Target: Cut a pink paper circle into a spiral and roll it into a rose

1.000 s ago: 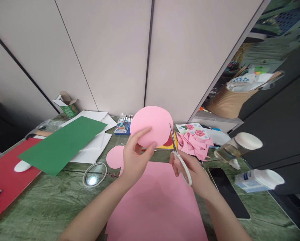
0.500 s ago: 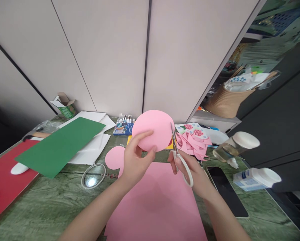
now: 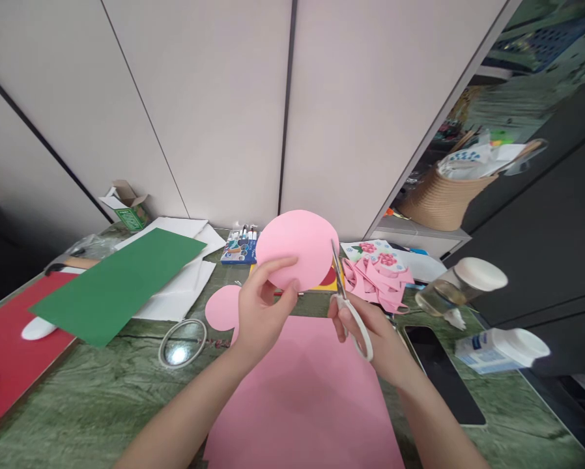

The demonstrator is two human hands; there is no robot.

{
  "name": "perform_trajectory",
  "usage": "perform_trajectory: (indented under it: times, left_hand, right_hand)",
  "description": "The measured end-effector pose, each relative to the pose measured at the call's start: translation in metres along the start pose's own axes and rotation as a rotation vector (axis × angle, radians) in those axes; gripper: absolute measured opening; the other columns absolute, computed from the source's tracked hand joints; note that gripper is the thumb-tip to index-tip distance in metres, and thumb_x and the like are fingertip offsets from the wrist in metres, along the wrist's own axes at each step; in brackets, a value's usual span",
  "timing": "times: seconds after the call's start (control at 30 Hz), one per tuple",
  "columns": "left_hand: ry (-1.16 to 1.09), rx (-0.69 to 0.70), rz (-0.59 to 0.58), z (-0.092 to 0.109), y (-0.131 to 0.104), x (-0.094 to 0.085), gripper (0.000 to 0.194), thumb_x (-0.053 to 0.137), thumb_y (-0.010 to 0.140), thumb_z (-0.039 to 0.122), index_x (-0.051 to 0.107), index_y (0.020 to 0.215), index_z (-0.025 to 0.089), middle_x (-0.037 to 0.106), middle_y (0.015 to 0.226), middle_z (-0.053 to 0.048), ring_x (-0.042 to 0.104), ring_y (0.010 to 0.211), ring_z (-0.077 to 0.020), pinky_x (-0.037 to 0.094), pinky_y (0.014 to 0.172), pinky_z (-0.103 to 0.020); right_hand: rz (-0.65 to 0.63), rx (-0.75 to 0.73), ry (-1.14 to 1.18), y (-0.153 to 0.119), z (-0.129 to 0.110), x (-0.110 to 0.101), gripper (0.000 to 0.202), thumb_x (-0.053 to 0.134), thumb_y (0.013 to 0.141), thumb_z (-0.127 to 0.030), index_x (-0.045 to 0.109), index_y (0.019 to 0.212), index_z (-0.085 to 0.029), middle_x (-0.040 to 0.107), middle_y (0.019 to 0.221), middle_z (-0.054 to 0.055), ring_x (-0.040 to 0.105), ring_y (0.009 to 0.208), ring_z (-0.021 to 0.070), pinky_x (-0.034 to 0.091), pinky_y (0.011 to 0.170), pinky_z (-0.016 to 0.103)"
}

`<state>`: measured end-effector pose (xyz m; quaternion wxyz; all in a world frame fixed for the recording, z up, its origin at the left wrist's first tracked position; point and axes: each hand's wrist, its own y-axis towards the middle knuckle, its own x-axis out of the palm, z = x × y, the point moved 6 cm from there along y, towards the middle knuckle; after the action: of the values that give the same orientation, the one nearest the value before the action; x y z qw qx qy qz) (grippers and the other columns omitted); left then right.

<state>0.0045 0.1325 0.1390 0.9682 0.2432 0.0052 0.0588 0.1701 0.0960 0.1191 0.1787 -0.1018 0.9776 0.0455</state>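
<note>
Between the thumb and fingers of my left hand [image 3: 266,303] is a round pink paper disc [image 3: 299,244], held up above the table. My right hand [image 3: 365,329] has its fingers through the handles of white-handled scissors [image 3: 340,286]. Their blades point up along the disc's right edge; whether they touch the paper I cannot tell. A smaller pink paper circle [image 3: 221,308] lies left of my left hand, partly behind it. Under both hands a large pink sheet [image 3: 305,391] lies on the table.
Pink paper scraps [image 3: 378,280] lie beyond my right hand. A phone [image 3: 443,374], a jar [image 3: 461,286] and a white bottle [image 3: 500,348] are at the right. On the left are a green sheet [image 3: 119,283], a red sheet [image 3: 19,332] and a silver ring [image 3: 182,343]. Cabinet doors [image 3: 199,111] rise behind.
The pink disc and my left hand have shifted slightly up and left. The scissors stay close to the disc's right edge, their handles tilted a little differently.
</note>
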Motion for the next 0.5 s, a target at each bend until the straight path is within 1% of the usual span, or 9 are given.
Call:
perform_trajectory:
  times: [0.17, 0.3, 0.37, 0.5]
  left_hand:
    - [-0.001, -0.008, 0.014, -0.0006, -0.0004, -0.0012, 0.028, 0.062, 0.076, 0.02, 0.064, 0.103, 0.026, 0.063, 0.107, -0.003, 0.058, 0.103, -0.0177, 0.05, 0.081, -0.026]
    - [-0.01, -0.041, 0.044, -0.0021, -0.0017, -0.0002, 0.037, 0.064, 0.074, 0.022, 0.06, 0.11, 0.027, 0.058, 0.116, -0.004, 0.054, 0.11, -0.02, 0.05, 0.084, -0.029]
    - [-0.011, -0.051, 0.057, -0.0025, -0.0021, 0.0008, 0.04, 0.065, 0.073, 0.021, 0.058, 0.112, 0.027, 0.057, 0.118, -0.005, 0.052, 0.113, -0.0207, 0.05, 0.086, -0.029]
    - [-0.019, -0.06, 0.032, -0.003, -0.0031, 0.0041, 0.041, 0.065, 0.073, 0.018, 0.058, 0.111, 0.028, 0.057, 0.118, -0.004, 0.053, 0.113, -0.0189, 0.05, 0.086, -0.027]
  right_hand:
    - [-0.01, -0.004, -0.007, 0.0003, 0.0011, 0.0011, 0.028, 0.035, 0.093, -0.039, 0.047, 0.076, -0.02, 0.045, 0.06, -0.004, 0.036, 0.056, 0.0109, 0.029, 0.054, 0.024]
    - [-0.01, -0.009, -0.023, 0.0005, 0.001, 0.0026, 0.028, 0.037, 0.092, -0.034, 0.043, 0.069, -0.02, 0.046, 0.063, -0.003, 0.039, 0.06, 0.0114, 0.03, 0.056, 0.024]
    - [-0.012, -0.012, -0.019, 0.0003, 0.0005, 0.0037, 0.027, 0.037, 0.092, -0.033, 0.043, 0.069, -0.02, 0.046, 0.063, -0.003, 0.04, 0.061, 0.0117, 0.03, 0.057, 0.025]
    - [-0.005, -0.032, -0.008, -0.0006, -0.0017, 0.0043, 0.028, 0.034, 0.093, -0.038, 0.043, 0.073, -0.02, 0.045, 0.062, -0.003, 0.039, 0.059, 0.0119, 0.03, 0.056, 0.025]
